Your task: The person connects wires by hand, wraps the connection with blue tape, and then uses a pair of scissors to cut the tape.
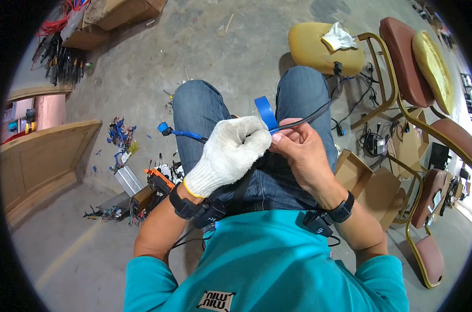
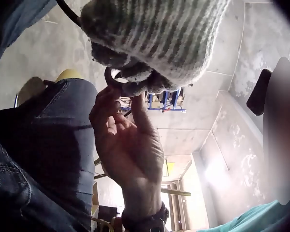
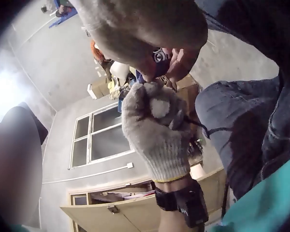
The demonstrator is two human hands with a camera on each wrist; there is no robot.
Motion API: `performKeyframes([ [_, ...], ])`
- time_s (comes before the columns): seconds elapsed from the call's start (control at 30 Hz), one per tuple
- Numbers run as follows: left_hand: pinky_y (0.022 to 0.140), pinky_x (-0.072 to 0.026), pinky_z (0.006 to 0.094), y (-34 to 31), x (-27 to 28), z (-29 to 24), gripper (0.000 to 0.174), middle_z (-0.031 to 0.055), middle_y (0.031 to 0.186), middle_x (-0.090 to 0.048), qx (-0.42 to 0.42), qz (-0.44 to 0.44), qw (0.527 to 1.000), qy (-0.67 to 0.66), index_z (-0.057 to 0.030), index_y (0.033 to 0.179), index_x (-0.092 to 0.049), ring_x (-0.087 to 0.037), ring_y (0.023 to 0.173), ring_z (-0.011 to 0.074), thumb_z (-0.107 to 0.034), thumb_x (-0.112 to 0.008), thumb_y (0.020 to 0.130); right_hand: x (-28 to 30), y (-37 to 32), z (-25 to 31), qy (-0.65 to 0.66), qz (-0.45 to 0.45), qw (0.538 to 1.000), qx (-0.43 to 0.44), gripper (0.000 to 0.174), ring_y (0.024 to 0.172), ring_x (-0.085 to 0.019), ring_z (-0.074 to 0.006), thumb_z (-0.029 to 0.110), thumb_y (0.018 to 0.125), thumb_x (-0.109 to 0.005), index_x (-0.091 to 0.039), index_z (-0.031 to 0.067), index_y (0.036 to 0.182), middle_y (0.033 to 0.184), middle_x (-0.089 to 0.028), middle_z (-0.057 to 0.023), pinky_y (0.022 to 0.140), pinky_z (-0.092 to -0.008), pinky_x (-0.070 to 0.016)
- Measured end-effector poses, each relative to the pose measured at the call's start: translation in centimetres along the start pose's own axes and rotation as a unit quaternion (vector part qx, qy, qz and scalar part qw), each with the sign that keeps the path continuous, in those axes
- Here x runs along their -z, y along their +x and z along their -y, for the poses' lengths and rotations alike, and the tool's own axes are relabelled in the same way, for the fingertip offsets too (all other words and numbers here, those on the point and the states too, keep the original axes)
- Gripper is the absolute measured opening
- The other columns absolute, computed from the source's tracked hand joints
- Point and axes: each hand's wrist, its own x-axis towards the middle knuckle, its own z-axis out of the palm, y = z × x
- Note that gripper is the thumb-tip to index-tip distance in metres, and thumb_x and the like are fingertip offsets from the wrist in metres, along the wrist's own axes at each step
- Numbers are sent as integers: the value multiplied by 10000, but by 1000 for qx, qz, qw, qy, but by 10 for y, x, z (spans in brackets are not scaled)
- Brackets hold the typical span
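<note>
Above the lap, my left hand (image 1: 230, 151), in a white knit glove, grips a dark cable (image 1: 315, 113). One end sticks out past the glove, partly wrapped in blue tape (image 1: 188, 134) and tipped with a blue connector (image 1: 164, 128). My bare right hand (image 1: 304, 158) pinches the cable close to the glove, thumb against fingers. Between the hands stands a roll of blue tape (image 1: 265, 111), its lower edge at the cable. In the right wrist view the gloved hand (image 3: 157, 128) is curled, fingertips meeting the bare hand (image 3: 145, 29).
The cable runs on to a yellow chair seat (image 1: 311, 49), where a white glove (image 1: 340, 37) lies. Chairs and open cardboard boxes (image 1: 368, 192) stand at right. On the left floor lie a wire pile (image 1: 121, 136), an orange tool (image 1: 159, 179) and a wooden panel (image 1: 49, 161).
</note>
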Motion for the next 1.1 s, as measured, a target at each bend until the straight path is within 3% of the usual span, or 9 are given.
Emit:
performKeyframes([
  [0.23,678,-470,256,0,2,-1,180,-9,817,-662,21,40,999,20,-12,978,-705,-563,747,71,-180,-642,966,-4,1,18,124,43,991,-26,460,996,-656,-195,9,918,-663,-505,-28,1349,1222,-692,-150,929,-327,-514],
  [0.4,816,-527,267,3,2,8,316,32,963,-731,67,58,993,-77,25,1203,-703,-652,873,101,-184,-636,975,4,6,22,300,167,936,-78,522,1145,-620,-232,144,970,-540,-464,-54,1446,1301,-659,-200,1042,-366,-456],
  [0.53,675,-499,357,3,-11,10,226,119,753,-654,25,8,996,-82,-5,985,-707,-635,698,191,-200,-600,942,8,11,19,328,232,913,-73,530,1181,-646,-282,387,1064,-521,-509,-41,1375,1247,-692,-190,1080,-407,-476],
  [0.67,661,-507,391,3,-8,-2,206,201,773,-643,-34,-14,999,27,-2,967,-700,-672,695,288,-176,-595,934,-5,6,29,23,92,995,-38,602,1126,-665,-231,526,1058,-520,-520,3,1356,1202,-707,-149,1034,-397,-505],
  [0.73,653,-508,405,3,-5,-10,201,222,781,-639,-16,-13,998,52,-1,958,-698,-683,699,319,-170,-591,932,-10,1,41,39,80,994,-63,583,1102,-665,-214,527,1051,-540,-541,17,1334,1205,-704,-140,1005,-378,-508],
  [0.8,649,-504,330,3,-3,-11,192,102,747,-673,-58,-9,995,86,16,950,-696,-656,709,151,-161,-625,969,-7,0,45,54,69,992,-90,564,1078,-665,-197,527,1043,-559,-562,30,1312,1209,-702,-131,976,-358,-511],
  [0.93,634,-497,359,4,-5,-5,158,157,736,-639,-101,-11,984,146,21,915,-681,-656,671,250,-120,-612,937,5,-3,47,95,89,981,-141,405,887,-645,-155,410,1015,-651,-654,28,1149,1098,-698,-90,802,-289,-512],
  [1.0,636,-499,374,3,-10,1,138,196,741,-617,-150,-43,972,177,23,889,-664,-649,674,324,-103,-611,913,12,-2,45,-56,112,978,-165,415,861,-636,-140,412,1020,-641,-668,8,1110,1039,-696,-71,775,-296,-517],
  [1.1,630,-495,362,2,-8,2,135,169,741,-632,-138,-35,978,151,21,903,-670,-648,661,279,-99,-612,922,8,-6,52,-34,143,976,-160,380,894,-633,-130,334,1008,-668,-672,-16,1157,1060,-700,-60,799,-294,-519],
])
